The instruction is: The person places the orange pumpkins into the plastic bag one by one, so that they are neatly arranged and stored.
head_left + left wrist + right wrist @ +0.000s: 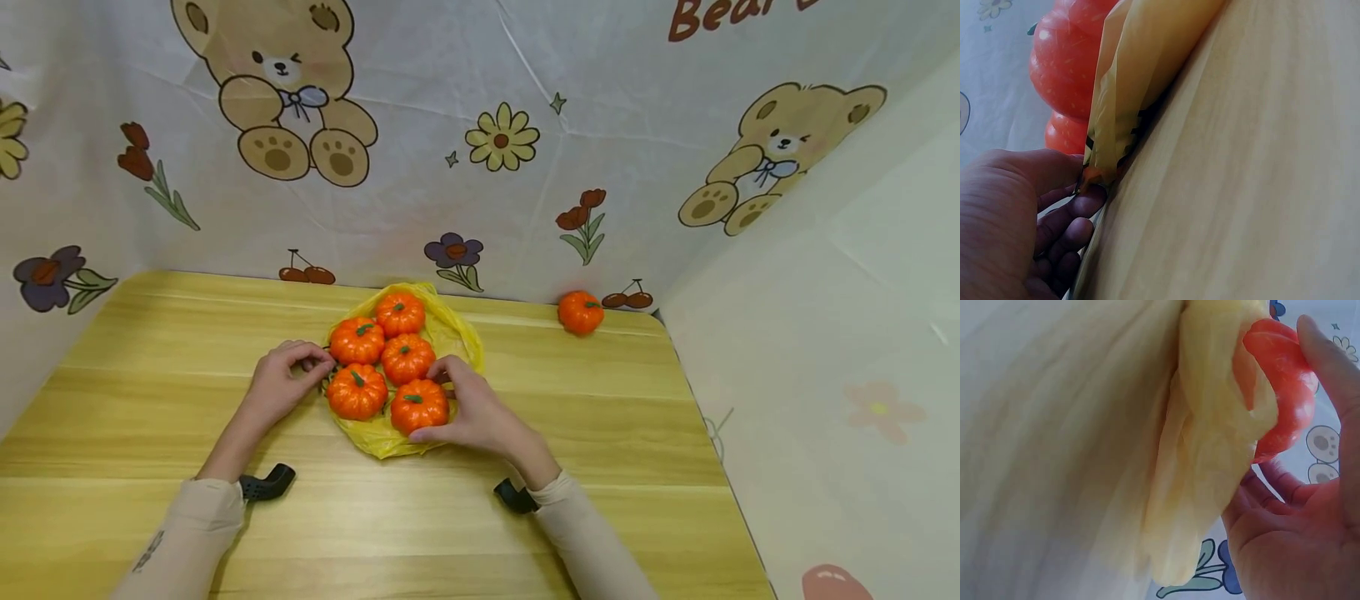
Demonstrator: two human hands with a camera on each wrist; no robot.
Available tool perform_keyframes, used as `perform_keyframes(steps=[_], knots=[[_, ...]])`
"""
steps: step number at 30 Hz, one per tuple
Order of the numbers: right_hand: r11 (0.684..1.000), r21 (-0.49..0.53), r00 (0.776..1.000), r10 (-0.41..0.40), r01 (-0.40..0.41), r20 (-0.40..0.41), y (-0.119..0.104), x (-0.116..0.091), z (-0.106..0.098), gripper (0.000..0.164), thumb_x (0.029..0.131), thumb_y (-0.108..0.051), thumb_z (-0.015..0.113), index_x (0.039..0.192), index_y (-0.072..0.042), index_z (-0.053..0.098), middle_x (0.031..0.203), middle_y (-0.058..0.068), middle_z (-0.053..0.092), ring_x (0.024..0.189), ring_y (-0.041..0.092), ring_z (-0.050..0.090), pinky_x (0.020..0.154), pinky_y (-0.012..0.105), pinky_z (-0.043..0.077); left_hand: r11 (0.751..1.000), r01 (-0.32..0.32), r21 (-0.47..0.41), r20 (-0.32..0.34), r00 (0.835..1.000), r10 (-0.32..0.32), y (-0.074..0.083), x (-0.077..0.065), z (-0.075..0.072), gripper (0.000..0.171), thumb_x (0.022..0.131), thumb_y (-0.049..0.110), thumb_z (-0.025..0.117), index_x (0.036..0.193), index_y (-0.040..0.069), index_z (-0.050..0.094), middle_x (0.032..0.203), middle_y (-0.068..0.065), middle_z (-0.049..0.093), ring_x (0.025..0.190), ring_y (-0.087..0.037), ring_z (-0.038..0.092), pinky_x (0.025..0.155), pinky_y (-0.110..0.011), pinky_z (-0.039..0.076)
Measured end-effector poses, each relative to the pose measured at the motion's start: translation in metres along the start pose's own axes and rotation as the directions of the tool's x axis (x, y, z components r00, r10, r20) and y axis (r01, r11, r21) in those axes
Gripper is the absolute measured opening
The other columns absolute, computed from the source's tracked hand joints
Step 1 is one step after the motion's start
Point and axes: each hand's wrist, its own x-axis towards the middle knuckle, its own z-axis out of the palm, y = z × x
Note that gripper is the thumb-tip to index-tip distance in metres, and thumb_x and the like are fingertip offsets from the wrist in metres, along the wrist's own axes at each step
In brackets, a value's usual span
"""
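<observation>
Several small orange toy pumpkins [357,392] with green stems sit together on a crumpled yellow plastic bag [382,442] in the head view. At the bag's left edge, my left hand [288,377] pinches the thin plastic between thumb and fingertips. The left wrist view shows that pinched bag corner [1107,144] beside the pumpkins. My right hand [480,412] holds the front right pumpkin [419,407], thumb at its near side and fingers at its far side. In the right wrist view this pumpkin [1291,394] rises partly behind the bag's edge [1210,437].
Another orange pumpkin [581,312] stands alone at the table's back right corner. The wooden table [360,533] meets a white cloth backdrop [420,75] printed with bears and flowers. Black wrist mounts [268,483] stick out by both sleeves.
</observation>
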Motion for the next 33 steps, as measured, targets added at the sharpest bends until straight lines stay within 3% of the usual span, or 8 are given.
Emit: perform_keyframes(steps=[7,15,25,33], knots=[[0.998,-0.055,0.999,0.036,-0.034,0.031,0.0,-0.001,-0.001,0.079,0.075,-0.051,0.094,0.131,-0.018,0.048,0.124,-0.002,0.061,0.117,0.017,0.063,0.104,0.038,0.054,1.0,0.006,-0.005,0.003,1.0,-0.006,-0.001,0.0,0.002,0.005,0.097,0.012,0.077,0.096,0.008,0.079,0.089,-0.005,0.072,0.083,-0.011,0.053,0.072,-0.017,0.041],[0.997,0.042,0.997,0.069,-0.071,0.047,-0.002,0.0,-0.002,0.067,0.08,-0.042,0.093,0.126,-0.02,0.05,0.126,-0.001,0.063,0.114,0.018,0.068,0.1,0.034,0.056,1.0,0.018,0.019,0.002,1.0,-0.018,-0.001,0.001,0.002,0.007,0.098,0.015,0.077,0.098,0.008,0.079,0.092,-0.005,0.073,0.083,-0.01,0.052,0.072,-0.018,0.041],[1.0,0.011,1.0,0.015,-0.015,0.015,-0.011,0.013,0.019,0.07,0.076,-0.05,0.094,0.12,-0.02,0.048,0.117,-0.005,0.059,0.101,0.01,0.064,0.09,0.024,0.057,0.999,-0.007,0.046,-0.019,1.0,0.007,-0.005,-0.007,-0.021,0.005,0.096,0.014,0.079,0.097,0.009,0.079,0.09,-0.004,0.071,0.082,-0.005,0.05,0.072,-0.017,0.039],[0.995,-0.1,0.999,-0.022,0.019,-0.032,-0.004,0.003,0.011,0.071,0.075,-0.047,0.096,0.12,-0.019,0.049,0.114,-0.006,0.062,0.105,0.011,0.064,0.091,0.024,0.057,1.0,-0.02,0.002,0.001,1.0,0.02,-0.003,0.0,-0.001,0.005,0.097,0.014,0.079,0.097,0.01,0.079,0.091,-0.004,0.071,0.082,-0.004,0.051,0.072,-0.015,0.04]])
